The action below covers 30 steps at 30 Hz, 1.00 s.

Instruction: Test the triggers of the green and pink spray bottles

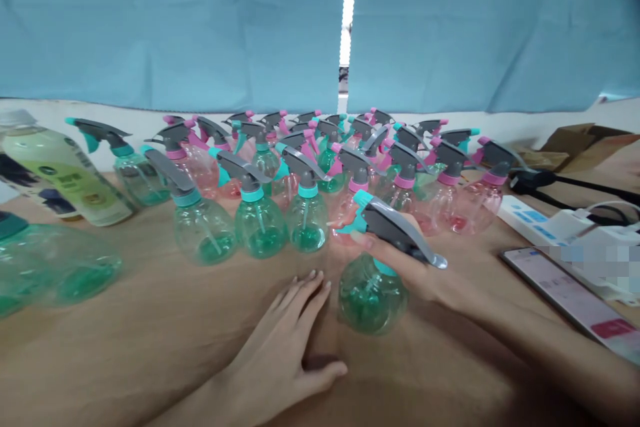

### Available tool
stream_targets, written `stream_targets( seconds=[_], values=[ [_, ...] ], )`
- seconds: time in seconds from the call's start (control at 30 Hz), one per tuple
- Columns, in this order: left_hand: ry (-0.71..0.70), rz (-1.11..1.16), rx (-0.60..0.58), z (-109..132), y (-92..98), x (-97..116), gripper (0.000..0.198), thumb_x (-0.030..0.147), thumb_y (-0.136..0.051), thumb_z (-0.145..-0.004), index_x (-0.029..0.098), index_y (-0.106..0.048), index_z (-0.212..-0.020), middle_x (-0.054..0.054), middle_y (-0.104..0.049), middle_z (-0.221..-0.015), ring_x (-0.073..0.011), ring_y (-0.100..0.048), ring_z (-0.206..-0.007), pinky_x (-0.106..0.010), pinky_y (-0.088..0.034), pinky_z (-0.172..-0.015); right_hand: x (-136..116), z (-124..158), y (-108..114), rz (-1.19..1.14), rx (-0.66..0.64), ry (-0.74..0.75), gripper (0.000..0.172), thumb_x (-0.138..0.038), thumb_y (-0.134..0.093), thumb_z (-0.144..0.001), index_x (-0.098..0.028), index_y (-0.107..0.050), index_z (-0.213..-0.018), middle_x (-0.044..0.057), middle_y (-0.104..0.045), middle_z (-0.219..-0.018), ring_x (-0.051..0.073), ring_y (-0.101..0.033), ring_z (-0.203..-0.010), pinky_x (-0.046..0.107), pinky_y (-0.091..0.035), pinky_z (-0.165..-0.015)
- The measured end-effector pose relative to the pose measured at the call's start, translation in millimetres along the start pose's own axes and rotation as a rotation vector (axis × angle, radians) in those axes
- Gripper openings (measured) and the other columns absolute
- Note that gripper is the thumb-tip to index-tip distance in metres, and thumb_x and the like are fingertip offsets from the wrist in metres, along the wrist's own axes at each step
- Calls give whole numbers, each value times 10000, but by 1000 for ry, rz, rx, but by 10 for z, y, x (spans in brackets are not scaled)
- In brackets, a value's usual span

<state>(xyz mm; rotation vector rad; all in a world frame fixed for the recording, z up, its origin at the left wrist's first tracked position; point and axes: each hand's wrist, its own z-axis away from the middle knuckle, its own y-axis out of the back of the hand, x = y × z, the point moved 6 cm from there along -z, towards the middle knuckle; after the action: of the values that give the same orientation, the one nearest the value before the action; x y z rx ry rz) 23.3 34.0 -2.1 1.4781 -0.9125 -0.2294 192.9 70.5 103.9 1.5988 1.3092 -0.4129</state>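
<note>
My right hand point(400, 253) is wrapped around the neck and trigger of a green spray bottle point(373, 300), which leans slightly to the left. Its head is grey with a turquoise nozzle and trigger. Palm down and fingers spread, my left hand point(287, 340) lies on the brown tabletop point(165, 353), to the left of that bottle and apart from it. Just beyond the left hand stand a small green spray bottle point(307, 220) and a wider green spray bottle point(261, 227). A pink spray bottle point(357, 207) is partly hidden behind the right hand.
Several more green and pink spray bottles crowd the back. At left are a pale green bottle point(75, 170) and a blurred green spray bottle point(60, 263). A phone point(565, 287), a white power strip point(535, 220), cables and a cardboard box point(580, 143) occupy the right side.
</note>
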Motion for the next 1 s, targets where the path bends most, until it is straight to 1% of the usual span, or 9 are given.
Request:
stream_targets(
  seconds=[0.13,0.23,0.33,0.4,0.53,0.67,0.8,0.9,1.0],
  values=[
    [-28,-45,17,15,6,0,902,534,-675,-802,265,-192,-1515,-137,-320,-1520,-379,-343,-1348,-572,-301,-1063,-45,-5,21,53,27,5,180,-432,-491,-886,-280,-557,-817,-17,-485,-647,155,-469,-572,280,-432,-532],
    [-36,-98,26,19,26,23,849,496,-659,-823,235,-222,-1503,-134,-338,-1512,-362,-355,-1346,-556,-325,-1057,-138,-20,34,-15,33,61,249,-337,-499,-888,-242,-416,-673,-40,-405,-604,119,-412,-532,250,-394,-511],
    [-38,-148,28,14,51,53,786,461,-643,-841,198,-270,-1481,-132,-359,-1502,-349,-369,-1341,-534,-341,-1058,-197,-36,35,-74,16,97,314,-241,-492,-883,-229,-298,-636,-56,-315,-584,95,-329,-501,242,-331,-482],
    [-46,-166,33,6,64,67,766,468,-635,-844,189,-293,-1470,-131,-374,-1494,-345,-381,-1334,-524,-349,-1057,-187,-45,34,-73,16,94,339,-229,-490,-884,-227,-270,-625,-59,-276,-587,91,-287,-503,245,-293,-472],
    [-71,-181,41,-2,72,78,737,462,-621,-853,166,-313,-1454,-141,-393,-1480,-339,-390,-1329,-521,-362,-1050,-136,-44,16,-91,-2,102,332,-252,-486,-904,-228,-289,-638,-60,-274,-606,92,-258,-526,251,-262,-481],
    [-86,-202,31,-6,73,86,699,426,-618,-866,141,-331,-1435,-157,-398,-1473,-327,-390,-1330,-512,-362,-1051,-93,-24,14,-150,-18,71,306,-280,-516,-899,-231,-332,-659,-52,-295,-627,103,-284,-558,260,-263,-505],
    [-83,-195,37,-16,81,90,654,432,-595,-890,157,-350,-1430,-141,-413,-1467,-316,-401,-1326,-497,-367,-1053,-7,-2,-21,-204,-35,14,86,-329,-563,-884,-260,-519,-860,-48,-379,-651,117,-349,-563,264,-299,-522],
    [-78,-194,44,-18,71,80,627,432,-578,-907,174,-354,-1432,-129,-422,-1464,-311,-405,-1325,-490,-370,-1053,75,5,-65,-257,-36,-19,129,-325,-581,-876,-272,-561,-992,-41,-469,-704,120,-407,-585,267,-357,-570],
    [-84,-206,46,-14,57,71,602,420,-563,-923,157,-362,-1426,-133,-424,-1462,-305,-406,-1325,-490,-375,-1052,93,9,-89,-321,-44,-21,181,-301,-597,-865,-274,-585,-1044,-32,-518,-764,116,-442,-605,269,-390,-604]
  ],
)
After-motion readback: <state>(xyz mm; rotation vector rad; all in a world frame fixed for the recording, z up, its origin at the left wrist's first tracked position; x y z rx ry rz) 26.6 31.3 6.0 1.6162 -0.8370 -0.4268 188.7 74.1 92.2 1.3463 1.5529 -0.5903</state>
